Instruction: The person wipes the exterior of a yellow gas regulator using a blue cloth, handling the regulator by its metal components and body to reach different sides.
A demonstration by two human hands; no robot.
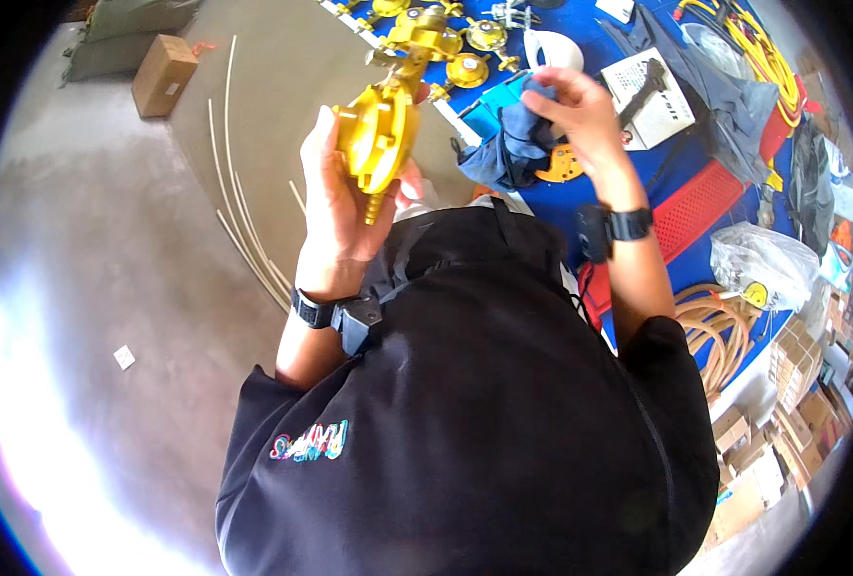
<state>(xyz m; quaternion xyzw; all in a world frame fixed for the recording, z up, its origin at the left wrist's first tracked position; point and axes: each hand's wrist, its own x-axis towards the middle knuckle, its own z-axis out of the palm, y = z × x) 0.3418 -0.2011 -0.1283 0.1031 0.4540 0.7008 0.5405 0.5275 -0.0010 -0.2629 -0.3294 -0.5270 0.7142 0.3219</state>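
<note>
My left hand is wrapped round a yellow gas regulator, which it holds up in front of my body at the table's near left edge. The regulator has a round body, a ribbed outlet pointing down and a brass-coloured fitting at its top. In my right hand, fingers and thumb pinch the upper end of a crumpled dark blue cloth. The cloth hangs down over a teal object, partly covering it. An orange-yellow piece shows beside the cloth.
On the blue-covered table lie several yellow regulators, a white ring-shaped item, a black tool on a white box, a red perforated tray and coiled hoses. Pale rods and a cardboard box rest on the floor.
</note>
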